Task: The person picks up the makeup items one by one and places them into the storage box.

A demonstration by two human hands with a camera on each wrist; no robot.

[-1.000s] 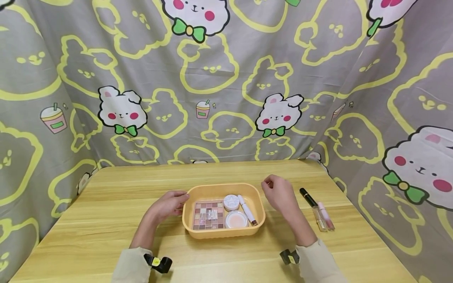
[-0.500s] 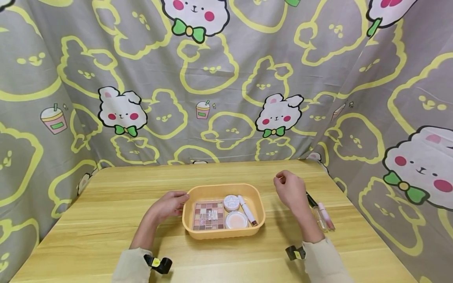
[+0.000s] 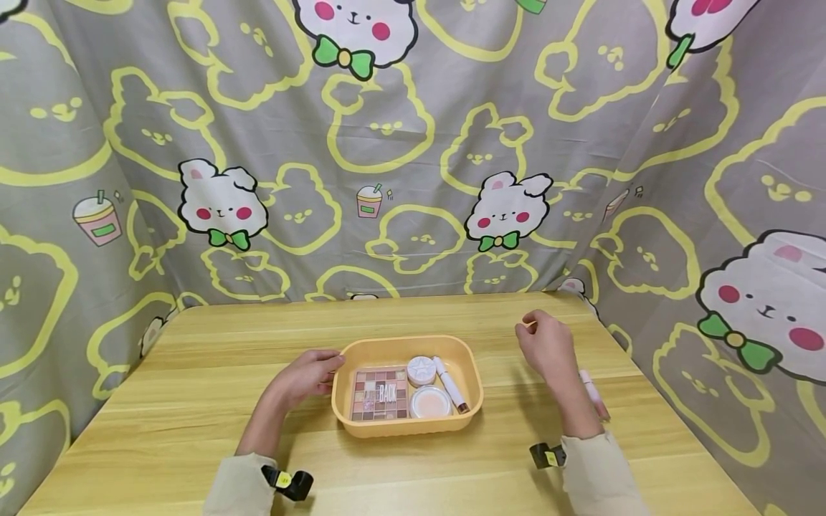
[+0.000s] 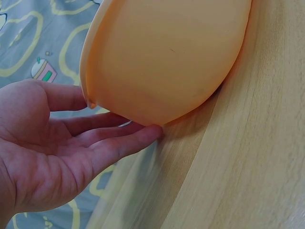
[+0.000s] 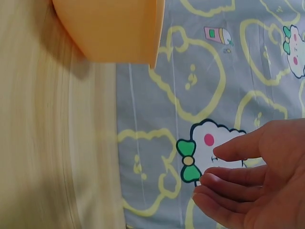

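Note:
A yellow plastic basket [image 3: 406, 428] sits on the wooden table. In it lie an eyeshadow palette [image 3: 379, 395] on the left, a round case with a star lid [image 3: 422, 370], a round compact [image 3: 431, 403] and a slim white tube with a dark end [image 3: 452, 385]. My left hand [image 3: 308, 374] holds the basket's left end, thumb at the rim and fingers against the outer wall [image 4: 167, 57]. Raised right of the basket, my right hand [image 3: 547, 345] is empty, its fingers loosely bent in the right wrist view. A pink lip gloss tube [image 3: 592, 393] shows beside the right forearm.
The table [image 3: 213, 401] reaches back to a grey curtain [image 3: 413, 143] printed with rabbits and yellow outlines, which also hangs along both sides. A black wrist camera [image 3: 293, 484] is strapped at the left sleeve, and another camera [image 3: 547, 456] at the right.
My right hand has moved right, away from the basket. Its hand and forearm now cover the black-capped tube and clear tube seen earlier. The left hand and basket stay put.

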